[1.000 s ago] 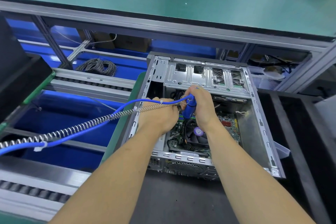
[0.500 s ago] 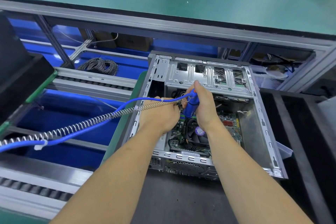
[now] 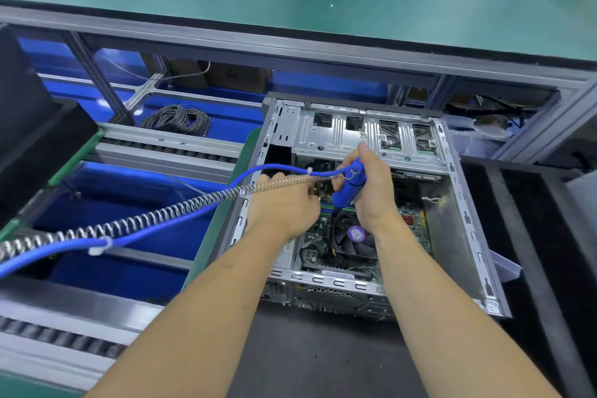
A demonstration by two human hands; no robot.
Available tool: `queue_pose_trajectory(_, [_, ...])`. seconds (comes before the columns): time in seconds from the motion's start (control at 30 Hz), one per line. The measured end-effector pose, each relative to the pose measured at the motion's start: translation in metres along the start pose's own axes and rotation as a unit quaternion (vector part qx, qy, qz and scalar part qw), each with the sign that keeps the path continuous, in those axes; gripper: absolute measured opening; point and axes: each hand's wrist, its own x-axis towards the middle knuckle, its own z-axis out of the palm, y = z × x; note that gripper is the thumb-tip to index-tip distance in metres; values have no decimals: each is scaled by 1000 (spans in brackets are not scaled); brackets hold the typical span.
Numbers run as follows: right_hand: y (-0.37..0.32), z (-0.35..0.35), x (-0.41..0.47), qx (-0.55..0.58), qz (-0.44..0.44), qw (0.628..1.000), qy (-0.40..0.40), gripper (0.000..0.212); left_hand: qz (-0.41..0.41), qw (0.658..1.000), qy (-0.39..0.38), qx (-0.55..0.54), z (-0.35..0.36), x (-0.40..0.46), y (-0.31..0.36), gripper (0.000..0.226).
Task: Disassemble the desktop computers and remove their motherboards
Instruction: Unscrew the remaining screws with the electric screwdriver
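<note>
Both bare forearms are extended from the lower edge of the frame toward its centre, converging as they rise. The left hand (image 3: 284, 207) is seen just left of centre, back of the hand turned up, its fingers curled under and closed around something small that cannot be made out. The right hand (image 3: 371, 191) is placed just to the right of it, nearly touching it, and is wrapped around a blue cylindrical tool handle (image 3: 348, 186), with the thumb on the left side. Its index finger is stretched straight upward along the handle's top. The right wrist is bent slightly inward.
</note>
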Motion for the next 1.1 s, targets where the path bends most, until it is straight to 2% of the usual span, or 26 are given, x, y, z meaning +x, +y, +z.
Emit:
queue_pose_trajectory(0.27, [-1,-1,-4,-16,-10,1000,-4,39,13,999,-44,6,-3,-1,3,18])
queue_pose_trajectory(0.43, [-3,1,-8,-19,-28,999,-15,41,0,999,-34,-20,-6,-2,2,12])
queue_pose_trajectory(0.7, [-4,2,-20,55,38,997,-47,50,-15,999,-30,-12,-2,0,1,17])
queue_pose_trajectory(0.87, [-3,9,-32,36,50,995,-75,44,15,998,-53,-20,-2,3,0,26])
queue_pose_trajectory(1.1, [-3,7,-36,31,44,996,-71,44,25,998,-44,-23,-6,2,1,22])
